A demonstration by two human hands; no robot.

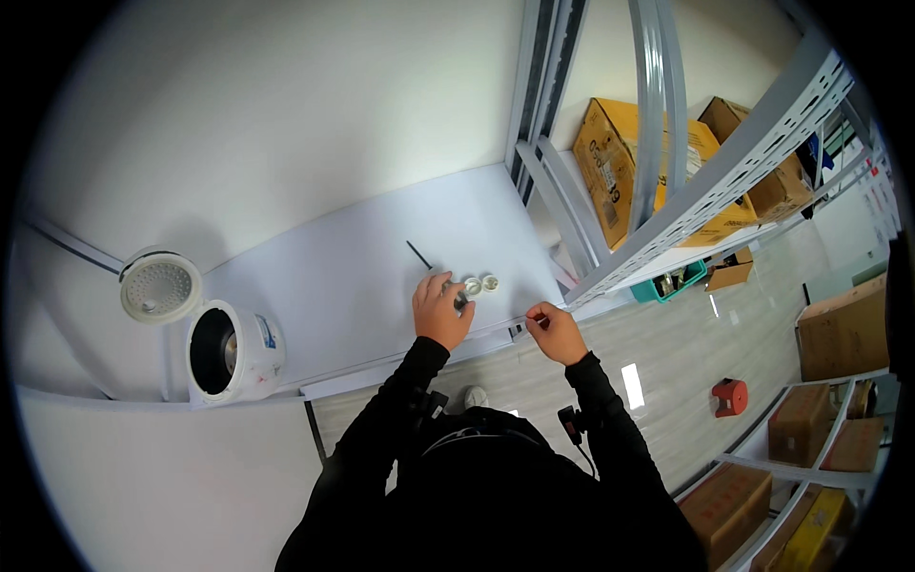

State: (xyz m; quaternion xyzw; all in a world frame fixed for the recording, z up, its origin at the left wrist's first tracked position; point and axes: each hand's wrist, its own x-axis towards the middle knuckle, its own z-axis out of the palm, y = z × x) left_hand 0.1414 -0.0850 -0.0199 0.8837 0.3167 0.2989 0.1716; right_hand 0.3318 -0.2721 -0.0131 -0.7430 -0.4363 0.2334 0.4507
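My left hand (441,310) rests low over the white table (353,253), its fingers curled around a small dark thing (462,300) that they mostly hide. Just right of those fingers sit two small round pale containers (490,283), side by side. Beyond the knuckles lies a thin black rod (417,254), its near end close to the hand. At the table's front edge, my right hand (558,334) is closed in a pinch. Whatever is between its fingertips is too small to name.
A white rice cooker (269,355) with its lid (162,289) raised stands at the table's left end. A grey metal shelf frame (705,181) rises on the right, holding a yellow carton (602,172). A teal bin (658,287) and a red stool (729,398) are farther right.
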